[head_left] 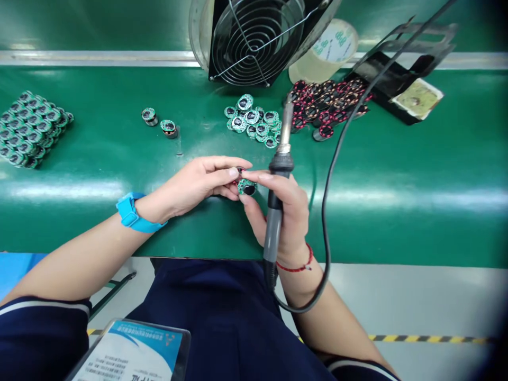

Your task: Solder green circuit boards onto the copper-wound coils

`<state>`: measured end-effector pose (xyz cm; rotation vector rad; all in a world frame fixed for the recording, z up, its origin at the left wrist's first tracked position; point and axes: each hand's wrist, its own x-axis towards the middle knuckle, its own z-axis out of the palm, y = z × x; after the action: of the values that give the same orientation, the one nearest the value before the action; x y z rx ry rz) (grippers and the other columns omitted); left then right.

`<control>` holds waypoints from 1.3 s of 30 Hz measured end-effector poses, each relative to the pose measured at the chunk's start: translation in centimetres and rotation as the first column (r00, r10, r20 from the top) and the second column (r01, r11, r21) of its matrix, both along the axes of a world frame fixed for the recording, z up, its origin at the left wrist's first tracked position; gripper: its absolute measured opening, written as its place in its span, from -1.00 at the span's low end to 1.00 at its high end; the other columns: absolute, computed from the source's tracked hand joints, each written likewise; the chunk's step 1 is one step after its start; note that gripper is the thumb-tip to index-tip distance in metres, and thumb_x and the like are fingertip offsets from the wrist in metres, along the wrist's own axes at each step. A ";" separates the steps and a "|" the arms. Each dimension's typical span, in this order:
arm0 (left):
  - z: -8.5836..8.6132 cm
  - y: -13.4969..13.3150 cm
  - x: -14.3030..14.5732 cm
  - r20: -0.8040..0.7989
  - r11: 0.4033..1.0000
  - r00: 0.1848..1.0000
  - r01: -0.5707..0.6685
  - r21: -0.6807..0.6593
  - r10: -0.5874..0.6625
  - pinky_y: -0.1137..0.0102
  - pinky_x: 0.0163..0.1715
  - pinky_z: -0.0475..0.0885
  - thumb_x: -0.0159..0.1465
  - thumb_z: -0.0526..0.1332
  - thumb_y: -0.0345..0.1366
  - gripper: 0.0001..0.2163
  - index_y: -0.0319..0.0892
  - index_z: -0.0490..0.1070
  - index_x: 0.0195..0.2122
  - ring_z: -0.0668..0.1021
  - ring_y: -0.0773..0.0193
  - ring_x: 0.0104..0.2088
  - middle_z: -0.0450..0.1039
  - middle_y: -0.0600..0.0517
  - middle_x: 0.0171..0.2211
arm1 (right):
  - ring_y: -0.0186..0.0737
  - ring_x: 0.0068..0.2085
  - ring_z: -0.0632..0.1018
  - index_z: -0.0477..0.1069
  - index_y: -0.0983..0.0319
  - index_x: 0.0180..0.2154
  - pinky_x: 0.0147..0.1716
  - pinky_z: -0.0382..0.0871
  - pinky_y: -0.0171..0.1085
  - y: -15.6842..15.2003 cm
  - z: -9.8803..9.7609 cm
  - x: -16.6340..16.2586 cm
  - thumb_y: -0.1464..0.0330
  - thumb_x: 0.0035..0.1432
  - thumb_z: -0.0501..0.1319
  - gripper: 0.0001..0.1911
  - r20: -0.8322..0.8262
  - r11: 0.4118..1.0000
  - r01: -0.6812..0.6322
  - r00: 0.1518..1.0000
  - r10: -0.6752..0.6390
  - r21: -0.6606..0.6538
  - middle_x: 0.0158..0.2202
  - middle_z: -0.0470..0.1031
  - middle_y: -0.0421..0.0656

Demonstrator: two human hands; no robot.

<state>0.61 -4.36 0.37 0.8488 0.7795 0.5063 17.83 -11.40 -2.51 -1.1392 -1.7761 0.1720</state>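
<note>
My left hand (198, 182) and my right hand (283, 209) meet over the green belt (397, 174), and both pinch a small round green circuit board (247, 187) with a dark part in its middle. A soldering iron (278, 180) is also tucked in my right hand, its grey handle lying across the palm and its metal tip pointing away from me. The iron's black cable (337, 153) loops from my wrist up to the right. A blue band sits on my left wrist, a red string on my right.
A loose pile of round green boards (254, 121) lies behind my hands, with red-wound coils (325, 106) to its right. Two single pieces (159, 121) lie at the left, and a stacked block of boards (29, 129) at the far left. A black fan (257, 37), a tape roll (329, 50) and a black iron stand (400, 74) line the back.
</note>
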 end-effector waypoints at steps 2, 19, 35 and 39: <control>0.1 -0.4 0.2 0.001 1.000 1.000 0.011 -0.012 -0.011 0.56 -0.26 0.55 0.29 0.32 -0.32 -0.82 -0.16 0.62 -0.10 0.63 0.44 -0.27 0.64 0.01 -0.14 | -0.11 -0.10 0.62 0.22 -0.01 0.19 -0.13 0.54 -0.05 0.1 -0.2 -0.2 0.46 0.19 0.26 -0.42 0.023 0.999 -0.015 1.000 0.014 0.035 -0.08 0.60 -0.16; 1.0 -1.4 0.4 -0.051 0.992 0.998 0.049 0.114 -0.043 0.49 -0.14 0.57 0.42 0.13 -0.31 -0.74 -0.20 0.59 -0.02 0.62 0.43 -0.25 0.62 -0.01 -0.11 | -0.07 -0.15 0.61 0.19 0.06 0.26 -0.23 0.52 -0.06 0.2 -0.5 -0.6 0.45 0.14 0.31 -0.32 0.100 0.991 0.076 0.991 -0.087 0.106 -0.09 0.59 -0.09; 0.5 0.1 -0.3 -0.311 0.903 0.945 0.048 0.427 0.097 0.48 -0.38 0.48 0.26 0.20 -0.37 -0.80 -0.21 0.40 -0.09 0.53 0.42 -0.44 0.46 0.10 -0.38 | -0.07 0.01 0.57 0.18 0.03 0.26 -0.08 0.52 -0.06 -0.1 0.7 0.0 0.35 0.23 0.27 -0.40 0.114 0.992 0.020 0.993 -0.005 -0.127 0.07 0.56 -0.10; 0.9 2.1 -2.5 -0.558 0.780 0.791 0.177 0.601 0.251 0.41 -0.38 0.41 0.25 0.23 -0.26 -0.81 -0.18 0.39 -0.13 0.52 0.34 -0.40 0.45 0.08 -0.38 | -0.05 0.01 0.60 0.25 0.04 0.22 -0.03 0.55 -0.03 1.9 2.1 3.6 0.30 0.23 0.27 -0.46 0.127 0.969 0.103 0.989 -0.076 -0.224 0.05 0.56 -0.09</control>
<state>-1.91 -2.31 1.22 1.6926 1.2631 0.5393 21.41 -9.55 -0.42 -1.4188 -1.8380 0.2666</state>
